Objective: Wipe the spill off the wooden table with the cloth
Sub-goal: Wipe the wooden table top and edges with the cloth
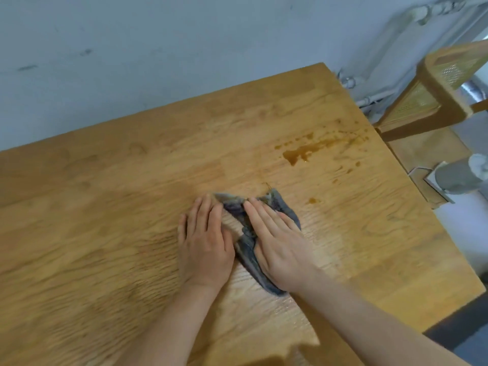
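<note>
A crumpled grey-blue cloth (244,220) lies on the wooden table (105,207) near its middle. My left hand (204,239) presses flat on the cloth's left part, fingers together. My right hand (277,247) lies flat on the cloth's right part, palm down. A brown liquid spill (303,151) with scattered drops sits beyond the cloth toward the table's far right corner. One small drop (313,200) lies just right of the cloth. A wet sheen covers the wood around and below my hands.
A wooden chair with a woven cane back (435,96) stands past the table's right edge. The pale wall (132,62) runs along the table's far edge. White pipes (383,75) and a grey cylinder (456,178) are at the right.
</note>
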{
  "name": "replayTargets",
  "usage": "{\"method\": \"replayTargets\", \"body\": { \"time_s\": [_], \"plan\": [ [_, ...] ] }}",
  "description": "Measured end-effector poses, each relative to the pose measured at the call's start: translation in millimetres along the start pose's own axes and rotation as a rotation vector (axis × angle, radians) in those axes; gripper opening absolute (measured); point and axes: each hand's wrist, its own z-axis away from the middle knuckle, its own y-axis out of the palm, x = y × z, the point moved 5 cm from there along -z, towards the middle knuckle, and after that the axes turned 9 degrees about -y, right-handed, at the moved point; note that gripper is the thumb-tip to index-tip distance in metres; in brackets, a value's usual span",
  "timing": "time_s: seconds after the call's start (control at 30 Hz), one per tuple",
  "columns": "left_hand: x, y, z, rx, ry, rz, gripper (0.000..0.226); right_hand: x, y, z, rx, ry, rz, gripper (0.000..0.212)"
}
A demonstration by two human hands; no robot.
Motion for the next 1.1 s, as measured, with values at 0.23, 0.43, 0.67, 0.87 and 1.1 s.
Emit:
{"method": "replayTargets", "body": {
  "time_s": [0.23,0.43,0.67,0.87,1.1],
  "plan": [
    [-2,0,0,0.019,-0.009,-0.035,0.049,-33,-4,-97,-0.036,0.042,0.034,0.057],
    [2,-4,0,-0.019,-0.048,0.085,0.048,-28,-9,-86,-0.131,0.043,-0.024,0.062],
    [2,-8,-39,-0.04,-0.062,0.081,0.053,-26,-1,-43,-0.002,-0.009,0.148,0.056],
    [30,-17,-127,-0.037,-0.191,-0.102,0.058,-48,-3,-139,-0.018,0.077,0.154,0.062],
    [31,-14,-128,-0.069,-0.163,-0.134,0.059,-40,0,-157,-0.001,0.07,0.157,0.059]
  ]
}}
